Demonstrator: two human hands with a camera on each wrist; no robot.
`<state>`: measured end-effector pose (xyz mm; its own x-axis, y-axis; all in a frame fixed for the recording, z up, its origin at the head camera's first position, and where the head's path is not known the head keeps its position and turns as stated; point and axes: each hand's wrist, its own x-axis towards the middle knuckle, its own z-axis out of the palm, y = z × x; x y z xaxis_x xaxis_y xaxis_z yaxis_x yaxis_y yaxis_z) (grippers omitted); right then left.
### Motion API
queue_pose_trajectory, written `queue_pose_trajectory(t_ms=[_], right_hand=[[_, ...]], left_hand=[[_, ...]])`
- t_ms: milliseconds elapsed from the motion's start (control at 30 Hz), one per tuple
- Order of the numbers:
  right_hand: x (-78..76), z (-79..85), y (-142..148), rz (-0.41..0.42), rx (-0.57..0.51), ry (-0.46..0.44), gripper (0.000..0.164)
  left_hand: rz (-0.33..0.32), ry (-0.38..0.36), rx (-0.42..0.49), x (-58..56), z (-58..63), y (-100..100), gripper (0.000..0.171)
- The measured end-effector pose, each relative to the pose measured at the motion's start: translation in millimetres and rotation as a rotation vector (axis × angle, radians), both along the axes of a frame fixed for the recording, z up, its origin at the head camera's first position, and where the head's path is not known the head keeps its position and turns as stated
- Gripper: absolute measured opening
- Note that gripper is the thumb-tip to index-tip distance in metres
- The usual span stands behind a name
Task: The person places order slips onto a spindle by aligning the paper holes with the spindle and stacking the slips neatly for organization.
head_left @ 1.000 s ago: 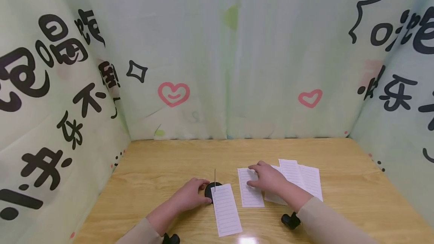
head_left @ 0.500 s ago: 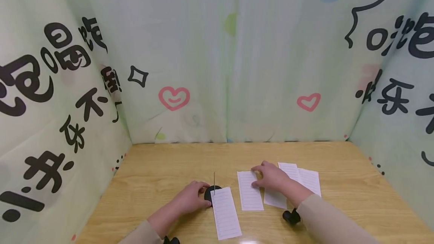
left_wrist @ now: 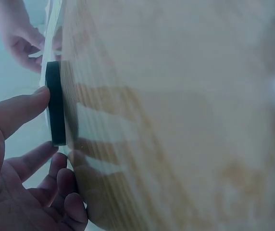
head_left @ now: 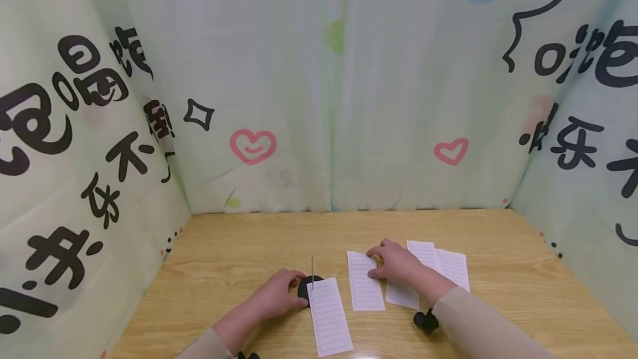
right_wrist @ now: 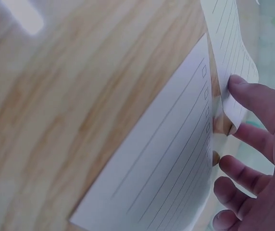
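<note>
Head view: a person in beige sleeves works at a light wooden desk (head_left: 239, 242) screened on three sides by pale green printed curtains (head_left: 299, 82). The left hand (head_left: 279, 295) rests beside a round black spike base (head_left: 308, 286), its thumb and curled fingers (left_wrist: 19, 108) touching the disc's edge, as the left wrist view shows. A thin metal needle (head_left: 312, 269) stands upright from that base, and one white lined paper slip (head_left: 327, 316) lies on the desk with its far end at the foot of the needle. To the right, the right hand (head_left: 396, 262) presses down on a second white lined slip (head_left: 365, 288) lying flat near the desk's middle. The right wrist view shows the thumb and fingers (right_wrist: 257, 101) pinching the slip's curled-up edge. Further lined slips (head_left: 446, 267) lie overlapped just beyond the right hand, partly hidden by it. A small black wrist-mounted device (head_left: 425, 321) shows under the right sleeve.
</note>
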<state>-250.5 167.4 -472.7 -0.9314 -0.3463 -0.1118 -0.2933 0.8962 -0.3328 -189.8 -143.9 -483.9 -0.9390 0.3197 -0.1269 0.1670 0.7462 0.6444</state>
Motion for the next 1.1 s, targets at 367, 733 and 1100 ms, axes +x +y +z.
queue_pose_trajectory(t_ms=[367, 733, 1100], right_hand=[[-0.5, -7.6, -4.1, 0.038, -0.073, 0.036, 0.032], [3.8, -6.4, -7.1, -0.006, -0.183, 0.02, 0.031], [5.9, -9.2, -5.4, -0.065, -0.323, -0.055, 0.032]], left_hand=[[-0.01, 0.008, -0.009, 1.4, -2.2, -0.5, 0.053], [-0.006, -0.001, -0.013, 0.2, -2.4, -0.2, 0.053], [-0.009, -0.023, -0.02, 0.4, -1.9, -0.6, 0.054]])
